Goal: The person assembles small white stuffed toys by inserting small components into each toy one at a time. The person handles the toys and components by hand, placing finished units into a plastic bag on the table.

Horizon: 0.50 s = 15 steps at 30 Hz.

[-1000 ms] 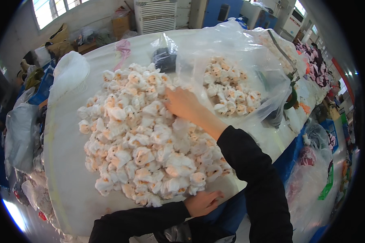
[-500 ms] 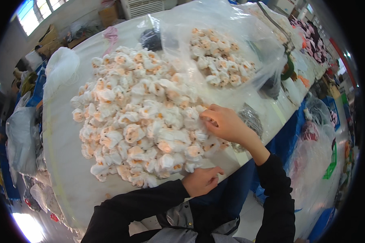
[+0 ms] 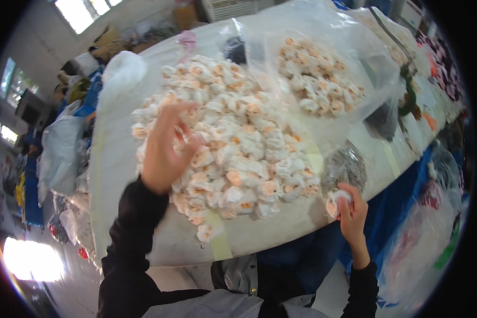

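A wide heap of small white-and-peach plush pieces (image 3: 249, 153) covers the middle of the white table. My left hand (image 3: 167, 146) hovers over the heap's left side, slightly blurred, its thumb and fingers curved apart around nothing I can see. By the table's near right edge, my right hand (image 3: 353, 217) pinches a single plush piece (image 3: 336, 203) between thumb and fingers. Just beyond it lies a clear bag of dark grey material (image 3: 345, 168). One plush piece (image 3: 204, 233) sits alone at the heap's near edge.
A large clear plastic bag (image 3: 350, 53) with more plush pieces lies at the back right. White thread or fluff (image 3: 123, 74) rests at the far left of the table (image 3: 116, 212). Clear plastic bags (image 3: 421, 238) stand right of the table.
My left hand has gone from the near table edge up over the heap's left side. My right hand has left the heap for the near right edge, now holding a plush piece. The view has shifted.
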Each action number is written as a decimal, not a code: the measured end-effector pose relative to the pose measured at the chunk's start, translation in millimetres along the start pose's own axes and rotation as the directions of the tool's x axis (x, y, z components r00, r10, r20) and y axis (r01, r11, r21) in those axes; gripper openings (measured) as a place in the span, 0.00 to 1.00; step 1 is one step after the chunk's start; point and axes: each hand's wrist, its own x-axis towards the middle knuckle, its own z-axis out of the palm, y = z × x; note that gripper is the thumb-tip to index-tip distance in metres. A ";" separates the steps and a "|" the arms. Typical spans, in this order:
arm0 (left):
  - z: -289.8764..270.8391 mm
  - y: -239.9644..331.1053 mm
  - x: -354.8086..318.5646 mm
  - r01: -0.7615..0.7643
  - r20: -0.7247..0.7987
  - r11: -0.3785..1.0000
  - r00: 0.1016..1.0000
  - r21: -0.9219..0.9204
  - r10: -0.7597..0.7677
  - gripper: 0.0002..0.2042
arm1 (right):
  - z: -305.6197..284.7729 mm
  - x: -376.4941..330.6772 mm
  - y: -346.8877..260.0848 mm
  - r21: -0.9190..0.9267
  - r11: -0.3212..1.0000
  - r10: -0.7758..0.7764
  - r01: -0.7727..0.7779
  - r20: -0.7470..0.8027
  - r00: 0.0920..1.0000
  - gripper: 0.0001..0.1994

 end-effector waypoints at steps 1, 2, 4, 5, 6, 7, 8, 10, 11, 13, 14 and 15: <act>-14.4 -28.5 16.6 0.005 -0.068 0.994 0.998 0.106 0.003 0.25 | 3.4 -4.3 15.4 0.002 0.997 -0.080 0.081 -0.031 0.996 0.12; -31.4 -74.9 22.8 0.015 -0.111 0.983 0.994 0.181 0.005 0.25 | 13.7 -8.4 23.0 0.032 0.994 -0.103 0.103 -0.003 0.995 0.12; -70.1 -175.8 12.6 0.138 -0.191 0.871 0.980 0.471 -0.052 0.29 | 37.3 -12.2 25.7 0.086 0.992 -0.103 0.094 0.096 0.990 0.12; -68.7 -225.7 1.5 0.273 -0.216 0.846 0.957 0.459 -0.192 0.29 | 47.4 -17.5 23.8 0.083 0.995 -0.069 0.056 0.156 0.985 0.12; -71.3 -272.1 -10.3 0.401 -0.235 0.794 0.915 0.457 -0.327 0.29 | 63.4 -24.6 26.0 0.118 0.992 -0.058 0.040 0.162 0.985 0.12; -68.5 -309.6 -26.0 0.507 -0.231 0.742 0.862 0.439 -0.452 0.27 | 74.9 -29.2 25.7 0.087 0.992 -0.107 0.091 0.196 0.975 0.14; -54.9 -335.6 -34.1 0.488 -0.171 0.777 0.872 0.397 -0.459 0.26 | 80.4 -34.0 20.5 0.108 0.988 -0.133 0.113 0.198 0.971 0.14; -58.7 -370.7 -44.5 0.199 0.013 0.909 0.976 0.365 -0.219 0.24 | 96.5 -43.0 12.9 0.173 0.970 -0.206 0.172 0.204 0.957 0.16; -60.7 -378.1 -45.1 0.050 0.099 0.922 0.991 0.385 -0.095 0.23 | 103.6 -44.3 11.4 0.195 0.957 -0.252 0.214 0.198 0.947 0.16; -29.8 -362.0 -23.8 -0.032 0.204 0.905 0.977 0.425 -0.062 0.20 | 99.5 -42.3 7.0 0.079 0.963 -0.266 0.256 0.170 0.949 0.16; -16.2 -348.4 -11.3 0.077 0.220 0.947 0.964 0.312 -0.151 0.19 | 99.5 -42.0 11.2 0.025 0.957 -0.291 0.290 0.136 0.947 0.15; -0.9 -327.9 -4.7 0.182 0.210 0.971 0.954 0.154 -0.212 0.17 | 101.0 -42.0 15.9 -0.024 0.948 -0.314 0.318 0.105 0.944 0.15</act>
